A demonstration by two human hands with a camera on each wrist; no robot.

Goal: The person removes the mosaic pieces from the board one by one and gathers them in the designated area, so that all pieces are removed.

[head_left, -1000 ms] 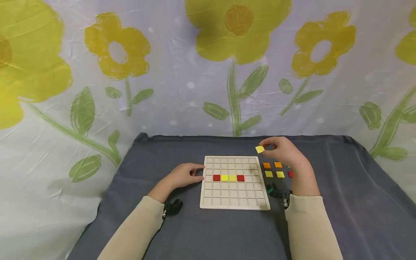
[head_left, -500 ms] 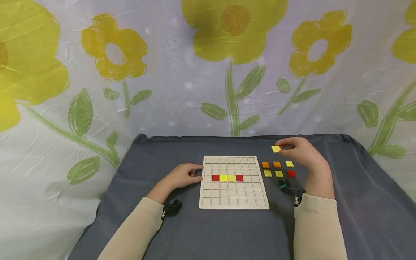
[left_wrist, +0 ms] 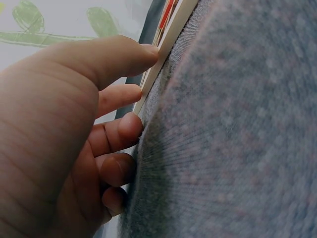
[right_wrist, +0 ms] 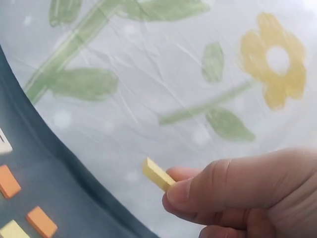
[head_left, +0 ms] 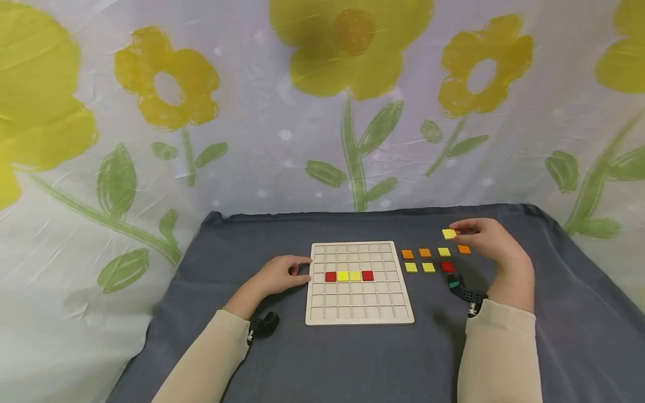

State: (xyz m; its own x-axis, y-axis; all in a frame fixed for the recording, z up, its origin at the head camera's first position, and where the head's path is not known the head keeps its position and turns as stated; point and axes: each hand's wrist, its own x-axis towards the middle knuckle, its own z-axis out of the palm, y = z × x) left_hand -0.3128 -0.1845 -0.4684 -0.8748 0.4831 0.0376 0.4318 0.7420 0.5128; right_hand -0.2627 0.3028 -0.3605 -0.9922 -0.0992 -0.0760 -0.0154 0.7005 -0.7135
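A yellow square tile (head_left: 448, 234) is pinched between the thumb and fingers of my right hand (head_left: 486, 239), raised over the far right of the cloth. In the right wrist view the tile (right_wrist: 157, 174) shows nearly edge-on. My left hand (head_left: 277, 275) touches the left edge of the wooden grid board (head_left: 360, 313) with thumb and index fingertip; its other fingers curl loosely in the left wrist view. Set in one row of the board are two yellow tiles (head_left: 349, 276) between a red tile (head_left: 330, 276) on the left and a red tile (head_left: 368, 275) on the right.
Right of the board lie loose tiles: two orange tiles (head_left: 416, 253), several yellow tiles (head_left: 420, 267), a red tile (head_left: 447, 267) and another orange tile (head_left: 464, 249) under the right hand. Dark grey cloth (head_left: 363, 364) covers the table. Behind it hangs a flowered curtain (head_left: 252, 140).
My right hand has moved right with the yellow tile, away from the board and past the loose tiles, uncovering several of them. My left hand has stayed at the board's edge.
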